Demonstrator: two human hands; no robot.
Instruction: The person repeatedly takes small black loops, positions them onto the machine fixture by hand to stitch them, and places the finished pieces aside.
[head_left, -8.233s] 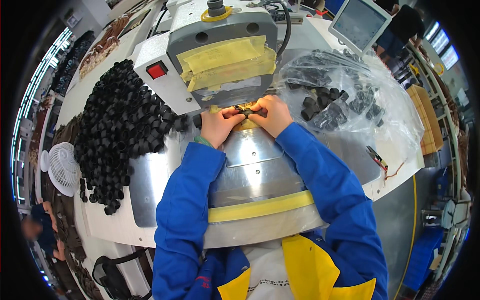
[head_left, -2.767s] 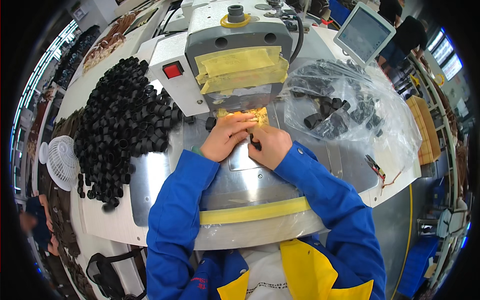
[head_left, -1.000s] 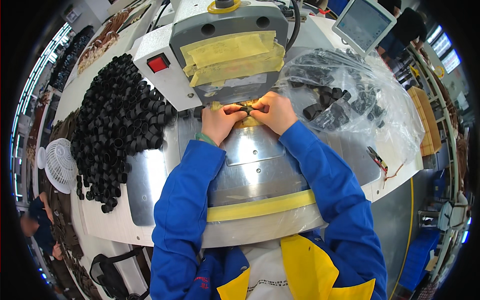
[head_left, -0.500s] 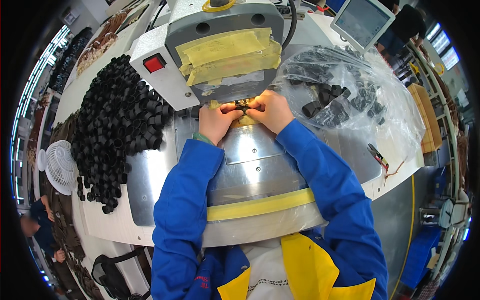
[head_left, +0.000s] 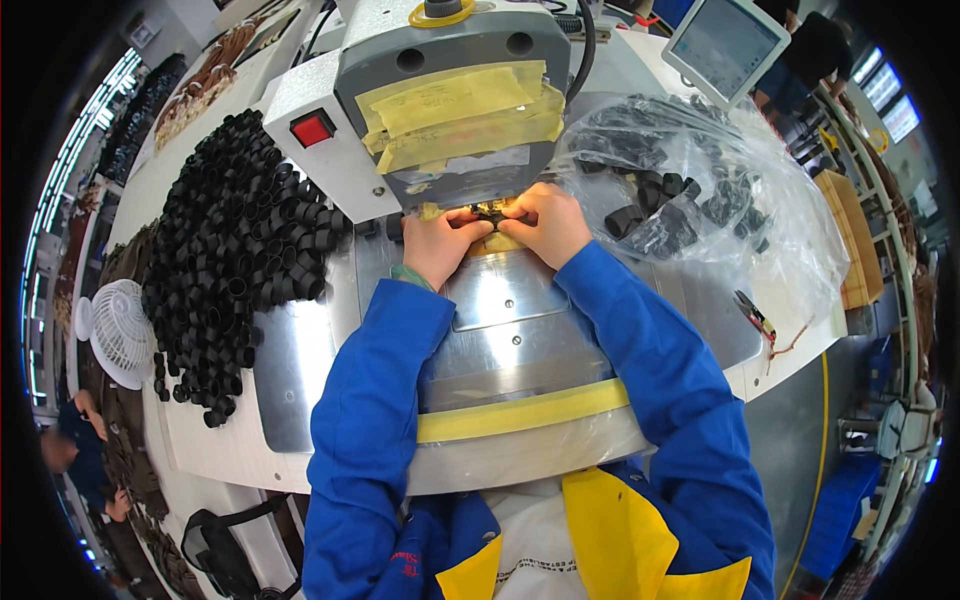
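Under the lit underside of a grey and white machine head [head_left: 450, 160], both my hands meet at a small black piece [head_left: 490, 215]. My left hand [head_left: 435, 247] comes from the left, thumb and forefinger pinched on one side of it. From the right, my right hand [head_left: 552, 228] pinches the other side in the same way. The piece is mostly covered by my fingertips; its colour matches the black loops nearby. Below my hands lies a shiny metal plate [head_left: 510, 300]. A large pile of short black band loops [head_left: 235, 230] spreads to the left, with a few loops close to my left wrist.
A clear plastic bag [head_left: 795, 215] with black loops inside lies to the right. Small snips [head_left: 754, 313] rest near the right table edge. A tablet-like screen [head_left: 726, 48] stands at the back right, a white fan [head_left: 122, 335] at the left. Another person sits far left.
Both hands stay pinched at the same spot under the machine head, with only slight finger movement. The whole view has shifted a little.
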